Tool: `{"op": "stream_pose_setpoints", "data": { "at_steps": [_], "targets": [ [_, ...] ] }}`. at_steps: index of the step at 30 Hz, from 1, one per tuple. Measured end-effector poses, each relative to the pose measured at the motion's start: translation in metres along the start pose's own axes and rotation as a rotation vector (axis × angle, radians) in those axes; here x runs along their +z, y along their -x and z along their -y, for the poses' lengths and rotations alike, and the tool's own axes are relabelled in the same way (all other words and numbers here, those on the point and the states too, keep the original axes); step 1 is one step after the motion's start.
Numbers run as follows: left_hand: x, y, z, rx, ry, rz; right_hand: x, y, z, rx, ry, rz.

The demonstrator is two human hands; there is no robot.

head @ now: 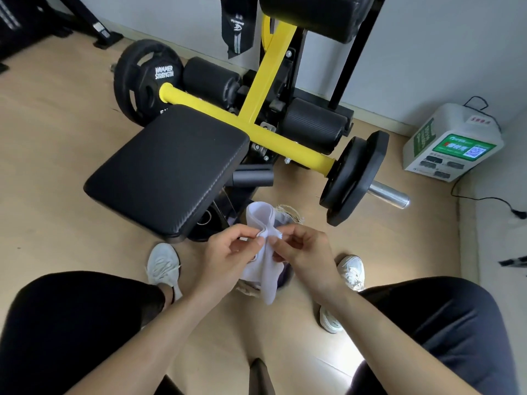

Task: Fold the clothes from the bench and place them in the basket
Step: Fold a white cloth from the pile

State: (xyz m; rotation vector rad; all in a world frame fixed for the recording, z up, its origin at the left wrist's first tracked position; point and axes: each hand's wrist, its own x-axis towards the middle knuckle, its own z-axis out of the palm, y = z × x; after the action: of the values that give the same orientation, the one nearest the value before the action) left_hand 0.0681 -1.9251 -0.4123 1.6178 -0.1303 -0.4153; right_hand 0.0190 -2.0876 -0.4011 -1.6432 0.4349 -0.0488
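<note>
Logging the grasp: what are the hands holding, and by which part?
A white sock. The left hand and right hand both pinch a bunched fold near its middle; its lower end hangs free.

One view only, and it rides on your head, facing forward and tipped steeply down. Your left hand (228, 252) and right hand (306, 253) sit close under the lens at mid-frame, and your thighs (71, 332) fill the bottom corners. The wide angle bows the floor (57, 166) outward and reaches up to the wall (427, 52) along the top edge
</note>
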Motion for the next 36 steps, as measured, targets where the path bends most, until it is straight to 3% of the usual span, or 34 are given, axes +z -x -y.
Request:
{"op": "stream_pose_setpoints", "data": {
  "at_steps": [6, 14, 21, 26, 30, 36],
  "targets": [
    [-0.006, 0.0, -0.002, 0.001, -0.017, 0.032, 0.003, 0.003, -0.001, -0.073, 0.048, 0.137],
    [-0.009, -0.005, 0.002, 0.099, -0.043, -0.047, 0.001, 0.003, -0.005, -0.213, 0.199, 0.122],
    [-0.017, -0.007, -0.002, 0.136, -0.068, 0.053, -0.018, -0.01, 0.005, -0.19, 0.213, 0.03],
    [-0.026, -0.008, -0.004, 0.088, 0.011, 0.123, -0.035, -0.017, 0.005, -0.274, 0.339, 0.211],
    [-0.03, -0.009, -0.007, 0.091, -0.015, 0.15, -0.043, -0.025, -0.004, -0.225, 0.476, 0.249],
    [-0.031, -0.01, -0.015, 0.08, -0.041, 0.038, -0.05, -0.025, 0.003, -0.206, 0.449, 0.254]
  ]
}}
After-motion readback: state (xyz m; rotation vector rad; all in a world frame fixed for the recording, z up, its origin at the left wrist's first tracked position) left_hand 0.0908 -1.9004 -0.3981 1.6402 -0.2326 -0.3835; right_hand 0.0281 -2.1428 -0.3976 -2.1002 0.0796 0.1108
